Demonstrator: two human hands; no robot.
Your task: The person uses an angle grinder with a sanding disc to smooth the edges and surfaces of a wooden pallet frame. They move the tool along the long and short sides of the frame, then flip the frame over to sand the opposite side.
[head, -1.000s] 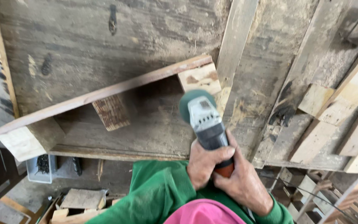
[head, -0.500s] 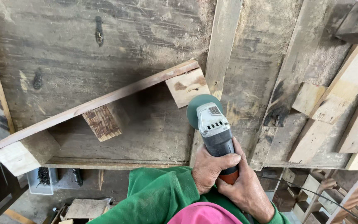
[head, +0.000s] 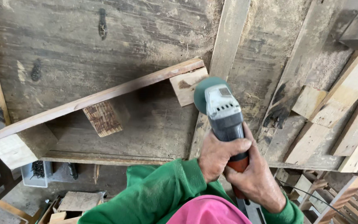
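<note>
The angle grinder [head: 222, 114] sits just right of the wooden pallet piece [head: 100, 108], its green disc guard [head: 204, 93] close beside the end block [head: 188, 85] of that piece, though whether the two touch cannot be told; to the grinder's right the worn plank workbench [head: 83, 45] lies bare as far as the pile of pale offcuts [head: 344, 112], which hems in the far right edge; below the hands the bench's near edge drops to the floor, so open room lies mainly up and to the right of the tool

The grinder's long axis runs from the lower right up to the upper left, head pointing away from the person toward the block, tail toward the body; the left hand [head: 218, 155] is wrapped tight around the grey body, fingers pressed together over it, and the right hand [head: 255, 176] is clenched around the orange rear grip just behind; green sleeves [head: 158, 195] cover both arms

The pallet piece's thin top board slants from low left to high right over three blocks; the bench is grey, scored, dusted with sawdust; under it a small box of screws [head: 36, 172] and wood scraps [head: 77, 203] lie on the floor
</note>
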